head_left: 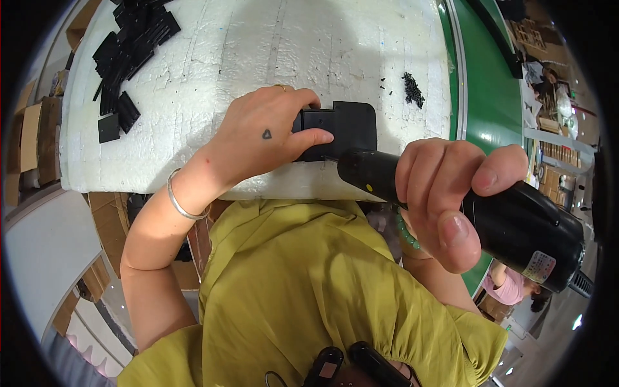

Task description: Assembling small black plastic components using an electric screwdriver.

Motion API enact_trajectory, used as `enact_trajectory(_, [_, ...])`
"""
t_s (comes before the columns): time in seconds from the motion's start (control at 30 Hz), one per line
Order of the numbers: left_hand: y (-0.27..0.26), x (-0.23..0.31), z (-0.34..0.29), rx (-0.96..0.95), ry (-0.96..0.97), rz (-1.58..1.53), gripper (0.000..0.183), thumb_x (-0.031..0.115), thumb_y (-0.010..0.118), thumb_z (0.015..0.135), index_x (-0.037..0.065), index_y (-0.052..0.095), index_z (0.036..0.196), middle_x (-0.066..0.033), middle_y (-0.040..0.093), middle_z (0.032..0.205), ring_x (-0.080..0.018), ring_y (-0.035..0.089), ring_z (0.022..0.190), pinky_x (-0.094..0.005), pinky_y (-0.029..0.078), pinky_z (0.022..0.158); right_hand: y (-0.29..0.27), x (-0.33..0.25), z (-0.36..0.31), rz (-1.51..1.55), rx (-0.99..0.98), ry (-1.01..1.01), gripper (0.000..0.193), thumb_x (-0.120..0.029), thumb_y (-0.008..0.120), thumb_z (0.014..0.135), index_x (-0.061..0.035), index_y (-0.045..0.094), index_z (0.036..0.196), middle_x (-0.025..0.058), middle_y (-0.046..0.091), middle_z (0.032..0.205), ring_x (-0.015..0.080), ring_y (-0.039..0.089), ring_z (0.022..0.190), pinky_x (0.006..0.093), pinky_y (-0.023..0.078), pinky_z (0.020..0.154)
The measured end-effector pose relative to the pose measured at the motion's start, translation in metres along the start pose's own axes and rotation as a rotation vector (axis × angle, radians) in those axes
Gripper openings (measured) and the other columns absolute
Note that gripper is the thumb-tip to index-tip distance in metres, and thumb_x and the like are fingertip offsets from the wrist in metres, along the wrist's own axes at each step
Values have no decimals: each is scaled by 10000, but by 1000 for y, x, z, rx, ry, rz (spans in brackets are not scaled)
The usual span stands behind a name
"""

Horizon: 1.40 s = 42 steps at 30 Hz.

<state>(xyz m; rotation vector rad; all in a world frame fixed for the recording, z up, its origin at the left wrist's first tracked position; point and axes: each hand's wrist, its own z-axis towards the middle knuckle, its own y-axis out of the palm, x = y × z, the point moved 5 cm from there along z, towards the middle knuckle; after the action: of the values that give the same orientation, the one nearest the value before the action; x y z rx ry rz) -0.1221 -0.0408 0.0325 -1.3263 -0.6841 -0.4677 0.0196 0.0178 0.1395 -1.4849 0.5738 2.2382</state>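
My right hand [451, 190] is wrapped round a black electric screwdriver [516, 216] with a cord at its back end. Its narrow nose points left, with the tip at the lower edge of a black plastic part [354, 126]. That part lies on the white foam-covered table near the front edge. My left hand [274, 129] grips the part's left side, thumb on top and fingers curled over the far edge. A screw under the tip is too small to make out.
A heap of black plastic pieces [129, 55] lies at the far left of the white table [258, 58]. A small pile of black screws [412, 90] sits at the right. Beyond is a green surface [483, 84]. Another person in pink [506, 284] is at the lower right.
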Motion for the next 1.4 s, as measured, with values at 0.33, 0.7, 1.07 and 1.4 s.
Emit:
enact_trajectory(0.33, [2,1,2,-34,-63,-27,399,398,661,756,46,618,941,-118,635,808,-295,600,840,-385,474,702,19,-6,6,-114,-238,3,288,-75,630,759,-135,366,856,-18,467,601,114,438,479,267,378,496])
enact_trajectory(0.7, [-2,-5,0,31,-58,-45,383,384,669,741,44,627,915,-130,639,806,-314,603,812,-396,472,684,27,6,12,-112,-216,-5,302,-40,634,743,-119,366,855,5,473,591,130,428,470,280,369,479])
enact_trajectory(1.07, [-36,-48,-12,328,-267,-1116,388,260,499,921,6,509,1215,-75,592,1096,-175,567,966,-294,431,874,-28,-9,4,181,345,232,402,-87,695,745,-39,484,1084,-2,575,800,48,499,654,225,431,594])
enact_trajectory(1.4, [-15,50,25,-80,-97,-977,591,319,573,897,45,311,1350,-173,444,1282,-286,498,1085,-370,433,886,-49,38,-7,-11,399,-4,398,-296,768,703,-55,645,994,99,666,941,199,628,845,345,507,733])
